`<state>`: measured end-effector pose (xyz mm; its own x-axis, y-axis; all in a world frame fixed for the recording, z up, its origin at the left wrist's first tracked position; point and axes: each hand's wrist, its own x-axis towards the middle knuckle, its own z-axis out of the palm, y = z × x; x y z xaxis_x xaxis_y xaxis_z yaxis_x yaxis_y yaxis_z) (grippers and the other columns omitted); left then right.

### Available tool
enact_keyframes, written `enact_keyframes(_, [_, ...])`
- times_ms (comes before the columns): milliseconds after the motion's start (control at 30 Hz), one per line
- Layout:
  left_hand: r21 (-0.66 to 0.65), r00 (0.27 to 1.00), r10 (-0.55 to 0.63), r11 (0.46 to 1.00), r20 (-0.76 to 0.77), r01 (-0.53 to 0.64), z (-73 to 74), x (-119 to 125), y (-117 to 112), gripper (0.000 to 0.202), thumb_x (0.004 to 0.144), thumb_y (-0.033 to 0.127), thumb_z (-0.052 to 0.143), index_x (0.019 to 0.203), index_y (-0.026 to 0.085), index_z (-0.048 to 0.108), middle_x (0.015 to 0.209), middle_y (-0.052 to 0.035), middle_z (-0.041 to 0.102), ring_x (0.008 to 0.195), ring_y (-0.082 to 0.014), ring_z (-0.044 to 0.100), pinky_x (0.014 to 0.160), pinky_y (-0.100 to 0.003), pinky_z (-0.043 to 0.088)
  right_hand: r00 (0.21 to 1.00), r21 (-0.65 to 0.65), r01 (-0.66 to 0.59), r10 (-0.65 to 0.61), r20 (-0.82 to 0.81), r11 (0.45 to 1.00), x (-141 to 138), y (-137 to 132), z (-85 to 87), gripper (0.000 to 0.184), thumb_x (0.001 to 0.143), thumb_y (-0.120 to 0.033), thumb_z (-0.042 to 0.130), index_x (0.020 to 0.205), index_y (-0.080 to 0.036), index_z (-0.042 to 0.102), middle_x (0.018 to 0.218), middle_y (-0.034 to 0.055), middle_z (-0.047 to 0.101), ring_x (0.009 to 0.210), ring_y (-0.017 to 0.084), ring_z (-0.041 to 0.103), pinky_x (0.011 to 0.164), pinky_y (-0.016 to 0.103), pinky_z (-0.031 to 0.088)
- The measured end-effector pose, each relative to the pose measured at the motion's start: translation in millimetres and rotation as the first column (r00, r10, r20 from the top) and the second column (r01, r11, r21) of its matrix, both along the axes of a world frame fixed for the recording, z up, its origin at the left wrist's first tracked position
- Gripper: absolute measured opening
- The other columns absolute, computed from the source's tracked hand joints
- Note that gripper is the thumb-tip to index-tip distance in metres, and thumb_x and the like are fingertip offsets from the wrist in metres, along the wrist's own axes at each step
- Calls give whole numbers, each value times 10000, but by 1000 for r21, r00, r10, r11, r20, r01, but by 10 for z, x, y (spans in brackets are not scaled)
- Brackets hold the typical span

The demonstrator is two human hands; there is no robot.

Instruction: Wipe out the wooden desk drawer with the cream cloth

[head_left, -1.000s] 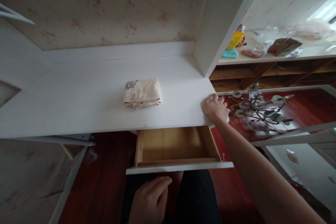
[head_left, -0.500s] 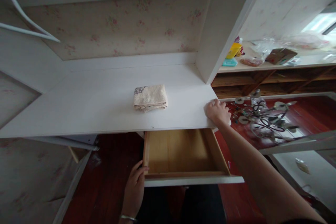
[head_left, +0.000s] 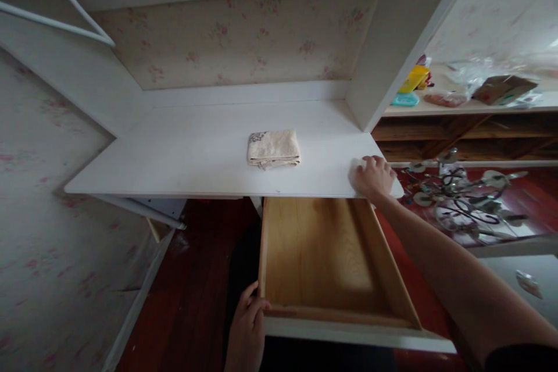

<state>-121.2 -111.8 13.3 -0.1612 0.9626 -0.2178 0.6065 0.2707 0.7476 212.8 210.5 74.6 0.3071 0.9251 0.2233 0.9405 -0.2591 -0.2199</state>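
A wooden drawer (head_left: pixel 322 256) with a white front (head_left: pixel 349 331) stands pulled out from under the white desk (head_left: pixel 196 151); its inside is bare wood. At the drawer's front left corner, my left hand (head_left: pixel 248 325) is closed around the side, thumb over the rim. My right hand (head_left: pixel 375 177) rests at the right end of the desktop, its bent fingers reaching the side edge. The undersides of those fingers are hidden, and a pale patch shows beside them. Between the hands and the back panel lies a folded beige cloth (head_left: pixel 274 148) with a grey pattern at one corner.
A chandelier (head_left: pixel 466 192) lies on the red floor (head_left: pixel 183 302) to the right. Behind it is a low wooden shelf (head_left: pixel 405 128) bearing a yellow container (head_left: pixel 413 78), plastic bags and a cardboard box (head_left: pixel 503 90). A white cable (head_left: pixel 82 9) hangs at upper left.
The drawer has come further out toward me, with my left hand on its corner. My right hand stays at the desk's right end. The view has shifted left.
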Motion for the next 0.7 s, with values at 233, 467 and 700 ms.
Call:
enact_keyframes(233, [6,999,0,1000,-39,0,51,16,-146,360,892,256,339,739,236,664,1293,-48,585,1135,-184,591,972,-369,496,828,64,-559,561,-20,827,-1224,-20,237,470,899,-352,429,1343,-200,448,1416,123,391,1256,279,349,1005,413,355])
enact_keyframes(467, [117,995,61,992,-85,-50,-144,37,-337,369,904,253,343,895,251,711,1227,-74,627,977,-175,650,912,-339,521,749,-154,-652,663,24,742,-1900,187,259,551,904,-360,410,1445,-294,326,1503,78,303,1370,317,169,1029,566,299])
enact_keyframes(700, [166,987,28,986,-159,-2,-189,-1,-291,355,887,252,369,944,260,719,1194,-63,657,1029,-191,634,905,-332,517,775,-173,-612,629,64,772,-1909,226,291,474,949,-215,308,1397,-348,386,1320,94,478,1188,276,372,836,422,469])
